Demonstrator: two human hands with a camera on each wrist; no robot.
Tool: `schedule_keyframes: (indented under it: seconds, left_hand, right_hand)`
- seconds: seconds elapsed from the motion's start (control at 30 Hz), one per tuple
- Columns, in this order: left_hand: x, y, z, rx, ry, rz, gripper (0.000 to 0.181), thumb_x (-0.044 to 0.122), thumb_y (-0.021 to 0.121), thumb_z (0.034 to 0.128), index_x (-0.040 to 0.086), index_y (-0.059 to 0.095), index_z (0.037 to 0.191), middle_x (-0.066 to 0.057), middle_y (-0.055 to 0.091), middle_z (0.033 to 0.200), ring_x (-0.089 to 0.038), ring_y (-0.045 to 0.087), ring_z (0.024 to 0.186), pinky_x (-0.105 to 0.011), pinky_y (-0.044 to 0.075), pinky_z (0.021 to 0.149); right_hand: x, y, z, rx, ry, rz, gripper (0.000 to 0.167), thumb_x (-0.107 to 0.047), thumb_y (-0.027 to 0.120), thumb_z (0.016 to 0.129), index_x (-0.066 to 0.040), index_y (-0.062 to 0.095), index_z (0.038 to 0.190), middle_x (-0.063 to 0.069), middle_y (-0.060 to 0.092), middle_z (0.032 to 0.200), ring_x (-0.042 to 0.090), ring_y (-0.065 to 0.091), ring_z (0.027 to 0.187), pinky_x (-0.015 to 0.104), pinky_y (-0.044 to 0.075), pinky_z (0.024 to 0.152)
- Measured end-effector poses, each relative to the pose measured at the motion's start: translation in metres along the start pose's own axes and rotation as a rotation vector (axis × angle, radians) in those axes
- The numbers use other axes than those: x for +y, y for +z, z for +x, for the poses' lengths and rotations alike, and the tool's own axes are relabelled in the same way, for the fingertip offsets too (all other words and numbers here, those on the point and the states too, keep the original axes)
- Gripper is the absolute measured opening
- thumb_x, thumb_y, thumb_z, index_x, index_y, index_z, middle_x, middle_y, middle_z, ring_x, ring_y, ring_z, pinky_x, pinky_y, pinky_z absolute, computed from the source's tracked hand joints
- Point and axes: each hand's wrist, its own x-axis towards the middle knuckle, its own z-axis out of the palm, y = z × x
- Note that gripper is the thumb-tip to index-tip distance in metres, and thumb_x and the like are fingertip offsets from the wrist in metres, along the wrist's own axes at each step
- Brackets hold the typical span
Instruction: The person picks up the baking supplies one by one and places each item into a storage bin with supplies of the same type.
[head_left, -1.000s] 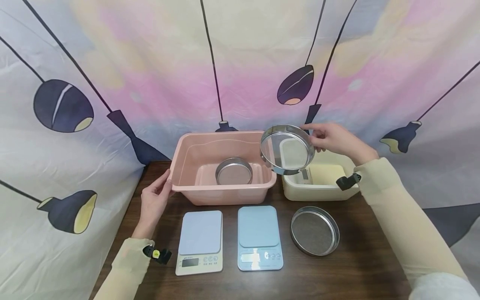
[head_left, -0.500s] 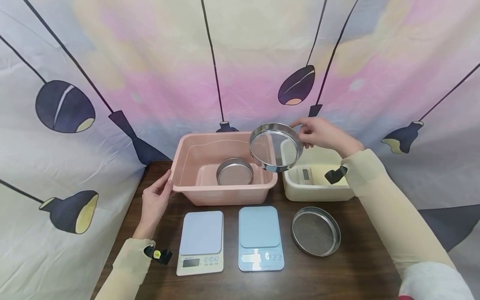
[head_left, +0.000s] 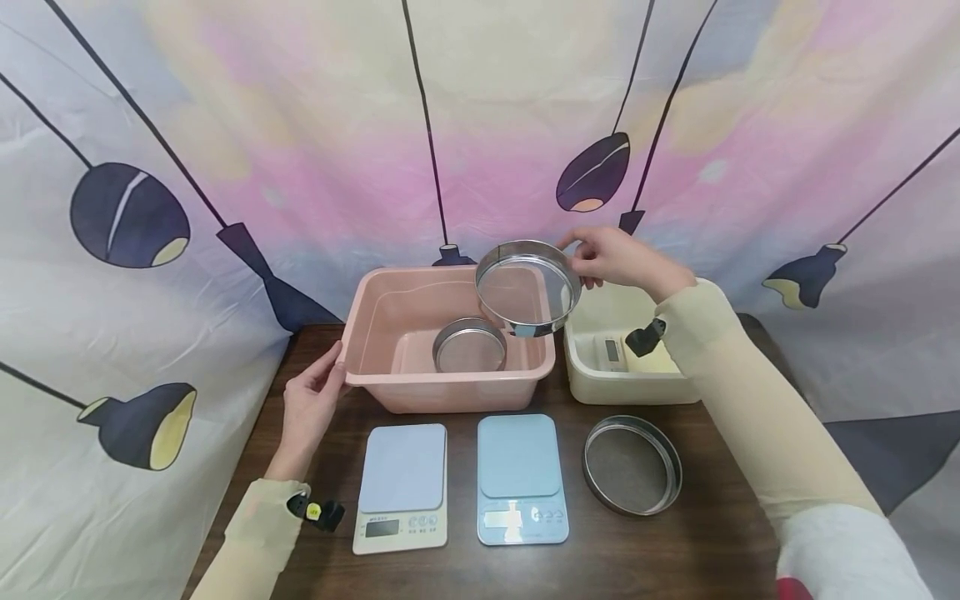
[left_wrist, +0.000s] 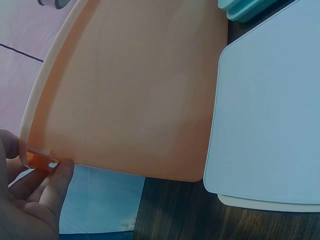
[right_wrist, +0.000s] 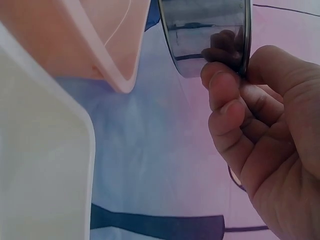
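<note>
My right hand (head_left: pixel 618 260) pinches the rim of a round metal sieve (head_left: pixel 527 292) between thumb and fingers. Tilted, the sieve hangs in the air over the right end of a pink plastic basin (head_left: pixel 442 377). In the right wrist view, its shiny side wall (right_wrist: pixel 205 30) shows at the fingertips. At the basin's front left corner, my left hand (head_left: pixel 309 408) grips the rim; the left wrist view shows thumb and fingers around that corner. A smaller sieve (head_left: pixel 470 352) lies inside the basin. Another sieve (head_left: pixel 632 465) lies on the table at the right.
Two kitchen scales, one white (head_left: pixel 401 483) and one light blue (head_left: pixel 521 479), lie in front of the basin. Right of it stands a cream tub (head_left: pixel 630 388) holding a scale (head_left: pixel 611 350) and a pale yellow item. A printed curtain (head_left: pixel 480 125) hangs behind the brown table (head_left: pixel 600 567).
My right hand has carried the sieve leftward, from between the cream tub and pink basin to over the basin's right end. My left hand has stayed at the basin's corner.
</note>
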Motion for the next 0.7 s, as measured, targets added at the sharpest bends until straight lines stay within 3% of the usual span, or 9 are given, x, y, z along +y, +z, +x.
schedule_keyframes:
  seconds: [0.5,0.7]
  left_hand:
    - [-0.001,-0.001,0.000,0.011,0.010,-0.011,0.041,0.010,0.060,0.1056,0.001,0.059,0.145,-0.026,0.059,0.143,0.004,0.071,0.096,-0.015,0.059,0.083]
    - [-0.001,-0.002,-0.001,0.007,0.011,-0.006,0.041,0.010,0.060,0.1058,0.001,0.058,0.146,-0.025,0.059,0.144,0.004,0.070,0.098,-0.015,0.058,0.084]
  right_hand:
    - [-0.009,0.016,0.033,-0.050,-0.013,0.016,0.032,-0.001,0.055,0.097,0.003,0.061,0.128,0.005,0.065,0.066,0.023,0.061,0.058,0.028,0.053,0.054]
    - [-0.011,0.024,0.043,-0.061,-0.017,0.066,0.029,0.000,0.055,0.097,0.005,0.062,0.125,0.005,0.064,0.065,0.016,0.057,0.055,0.025,0.051,0.053]
